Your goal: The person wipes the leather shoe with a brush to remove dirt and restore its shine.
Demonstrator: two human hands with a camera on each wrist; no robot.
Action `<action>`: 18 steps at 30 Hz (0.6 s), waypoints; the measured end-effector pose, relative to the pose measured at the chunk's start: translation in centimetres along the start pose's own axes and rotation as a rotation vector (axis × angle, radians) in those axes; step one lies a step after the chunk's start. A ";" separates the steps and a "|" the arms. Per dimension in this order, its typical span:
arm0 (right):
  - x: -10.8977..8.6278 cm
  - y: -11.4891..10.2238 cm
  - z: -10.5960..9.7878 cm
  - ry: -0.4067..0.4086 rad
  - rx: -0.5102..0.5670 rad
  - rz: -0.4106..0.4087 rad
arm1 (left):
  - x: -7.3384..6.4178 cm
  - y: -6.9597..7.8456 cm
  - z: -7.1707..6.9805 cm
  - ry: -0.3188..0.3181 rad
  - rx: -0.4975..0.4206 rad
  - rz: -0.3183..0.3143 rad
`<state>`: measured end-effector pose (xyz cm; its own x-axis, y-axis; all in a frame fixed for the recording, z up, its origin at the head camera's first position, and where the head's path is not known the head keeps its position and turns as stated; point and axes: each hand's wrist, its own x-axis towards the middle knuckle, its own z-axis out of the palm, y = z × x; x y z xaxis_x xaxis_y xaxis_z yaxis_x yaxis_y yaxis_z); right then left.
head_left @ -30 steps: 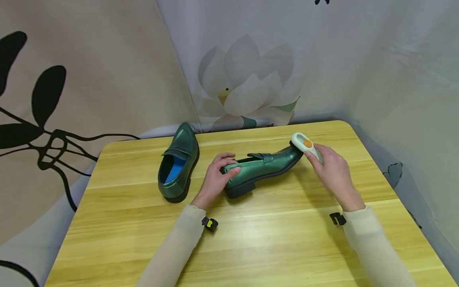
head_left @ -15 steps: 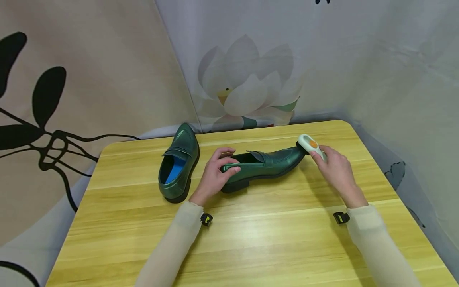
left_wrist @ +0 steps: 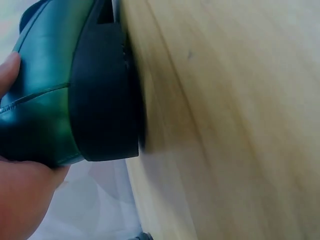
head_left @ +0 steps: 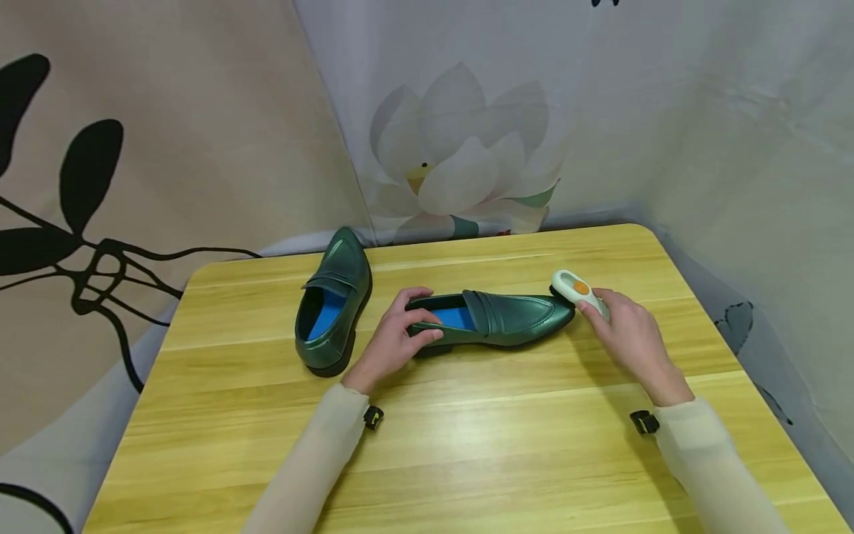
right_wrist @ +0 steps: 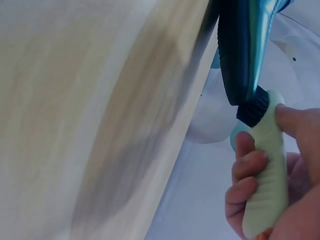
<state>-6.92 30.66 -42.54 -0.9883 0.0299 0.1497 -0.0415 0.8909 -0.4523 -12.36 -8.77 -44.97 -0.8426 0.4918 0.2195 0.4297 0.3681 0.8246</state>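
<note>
My left hand (head_left: 394, 334) grips the heel end of a shiny green loafer (head_left: 517, 319), thumb on its near side and fingers at the opening. The loafer lies nearly level, toe to the right, its blue insole showing. Its black heel block (left_wrist: 102, 95) is close over the wood in the left wrist view. In my right hand (head_left: 630, 330) is a small shoe brush (head_left: 572, 287), white with an orange oval on its back. The dark bristles (right_wrist: 253, 107) meet the loafer's toe tip in the right wrist view, where my fingers wrap the pale handle.
A matching green loafer (head_left: 333, 304) stands left of my left hand, toe toward the back edge. Both are on a light wooden table (head_left: 480, 445) with rounded back corners. Behind it hangs a cloth (head_left: 460, 148) printed with a pale flower.
The held loafer has rolled from side-on to more upright, opening now facing up, and its toe has come down. My right hand with the brush has moved slightly right and nearer, following the toe.
</note>
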 end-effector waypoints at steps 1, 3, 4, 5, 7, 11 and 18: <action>0.1 0.1 0.0 -0.009 -0.001 0.004 | 0.0 0.0 0.0 -0.008 0.007 0.004; 0.4 0.3 0.1 -0.028 -0.001 0.015 | -0.2 0.0 0.1 -0.020 0.025 0.006; 0.5 0.4 0.0 -0.034 -0.001 0.019 | -0.2 0.1 0.1 -0.026 0.036 0.003; 0.6 0.4 0.0 -0.038 0.000 0.025 | -0.2 0.3 0.0 -0.033 0.049 -0.003; 0.6 0.5 -0.1 -0.042 0.003 0.040 | -0.1 0.7 -0.1 -0.051 0.101 -0.027; 0.1 0.4 -0.3 -0.034 0.009 0.060 | 0.7 2.0 -0.3 -0.111 0.303 -0.073; -0.8 -0.8 0.3 -0.009 0.008 0.025 | 2.7 3.4 -0.3 -0.230 0.636 -0.139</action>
<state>-6.12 29.84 -42.57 -0.9904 0.0476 0.1300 -0.0182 0.8862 -0.4629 -13.25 -6.42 -41.48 -0.8435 0.5357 -0.0405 0.4889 0.7967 0.3552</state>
